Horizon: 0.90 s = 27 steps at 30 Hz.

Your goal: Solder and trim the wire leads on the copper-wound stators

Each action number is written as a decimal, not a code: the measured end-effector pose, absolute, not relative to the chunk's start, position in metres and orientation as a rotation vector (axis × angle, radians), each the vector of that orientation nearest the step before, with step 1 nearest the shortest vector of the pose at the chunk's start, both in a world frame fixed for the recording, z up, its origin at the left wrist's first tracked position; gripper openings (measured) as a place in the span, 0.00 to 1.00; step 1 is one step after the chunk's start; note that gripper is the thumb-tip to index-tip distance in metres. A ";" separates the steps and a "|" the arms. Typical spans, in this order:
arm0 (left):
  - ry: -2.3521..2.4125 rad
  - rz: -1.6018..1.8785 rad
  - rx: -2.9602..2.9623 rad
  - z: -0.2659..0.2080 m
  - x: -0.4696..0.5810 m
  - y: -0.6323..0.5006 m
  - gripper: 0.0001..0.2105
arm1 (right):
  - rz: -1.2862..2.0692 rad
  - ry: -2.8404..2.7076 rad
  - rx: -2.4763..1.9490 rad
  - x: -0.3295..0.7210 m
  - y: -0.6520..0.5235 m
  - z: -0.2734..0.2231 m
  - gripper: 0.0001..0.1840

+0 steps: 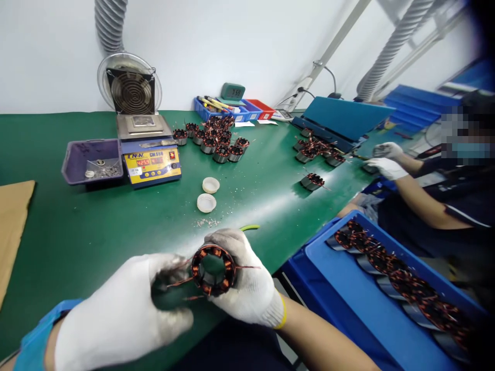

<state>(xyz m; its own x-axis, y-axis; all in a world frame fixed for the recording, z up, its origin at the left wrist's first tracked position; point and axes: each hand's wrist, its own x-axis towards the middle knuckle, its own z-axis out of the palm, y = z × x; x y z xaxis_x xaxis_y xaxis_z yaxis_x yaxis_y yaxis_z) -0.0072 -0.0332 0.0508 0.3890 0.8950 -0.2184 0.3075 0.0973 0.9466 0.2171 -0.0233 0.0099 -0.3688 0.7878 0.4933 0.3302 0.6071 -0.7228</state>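
Over a green tabletop (162, 226), the white-gloved right hand (249, 288) is clamped around a ring-shaped, copper-wound stator (214, 251); the white-gloved left hand (119, 309), thumb and fingers apart, is near its copper wire leads (180, 282). Beyond lie two round whitish cups (206, 203), then a yellow-and-blue machine (154, 164) with red digits beside a purple tray (68, 159). Further back, more stators (221, 153) cluster before a green digital clock (233, 91).

- Bench (162, 226), left edge: cardboard sheet (12, 221).
- Right of sheet: parts bin (71, 167), then control unit (153, 166) beside it.
- Right of unit: stator cluster (221, 141); trays (242, 116) behind, two cups (206, 203) before.
- Before cups: stator (229, 271), in right grip (251, 291).
- Farther right: second cluster (307, 153), before panel (340, 121); lone stator (311, 181) nearer.
- Right front: crate (344, 281), stator row (402, 278) inside.
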 end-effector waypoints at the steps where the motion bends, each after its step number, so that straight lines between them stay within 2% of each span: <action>1: 1.098 0.625 1.429 0.049 -0.008 -0.032 0.11 | 0.654 -1.943 -0.887 0.218 -0.023 0.011 0.39; 3: 1.035 0.638 1.362 0.044 -0.008 -0.030 0.14 | 0.659 -1.922 -0.890 0.218 -0.022 0.011 0.38; 5: 1.024 0.700 1.223 0.039 -0.002 -0.030 0.11 | 0.672 -1.899 -0.904 0.217 -0.021 0.011 0.37; 10: 1.039 0.713 1.052 0.039 0.012 -0.039 0.22 | 0.696 -1.881 -0.915 0.215 -0.024 0.006 0.38; 16: 1.150 0.798 0.967 0.033 0.016 -0.042 0.21 | 0.757 -1.894 -0.942 0.216 -0.026 0.006 0.40; 17: 1.211 0.861 1.044 0.030 0.016 -0.041 0.23 | 0.763 -1.880 -0.970 0.216 -0.025 0.006 0.39; 19: 1.300 1.005 1.330 0.026 0.013 -0.040 0.35 | 0.766 -1.864 -1.007 0.218 -0.024 0.005 0.39; 20: 1.305 1.044 1.514 0.025 0.011 -0.039 0.37 | 0.767 -1.868 -1.010 0.218 -0.024 0.005 0.39; 21: 1.283 1.039 1.691 0.025 0.010 -0.038 0.32 | 0.771 -1.876 -1.007 0.218 -0.025 0.005 0.40; 23: 1.209 0.961 1.906 0.025 0.007 -0.037 0.10 | 0.807 -1.882 -1.021 0.217 -0.027 0.005 0.42; 24: 1.175 0.923 1.929 0.025 0.006 -0.037 0.04 | 0.841 -1.877 -1.051 0.217 -0.028 0.005 0.43; 27: 1.244 0.929 1.814 0.018 0.003 -0.034 0.08 | 0.939 -1.843 -1.189 0.220 -0.022 0.008 0.44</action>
<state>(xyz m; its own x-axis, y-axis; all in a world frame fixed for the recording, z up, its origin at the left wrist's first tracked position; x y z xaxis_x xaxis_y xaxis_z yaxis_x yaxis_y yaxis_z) 0.0031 -0.0336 0.0182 0.2689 0.9507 0.1548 0.4183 -0.2600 0.8703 0.2201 -0.0222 0.0076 -0.2986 0.9351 0.1909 0.3953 0.3032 -0.8671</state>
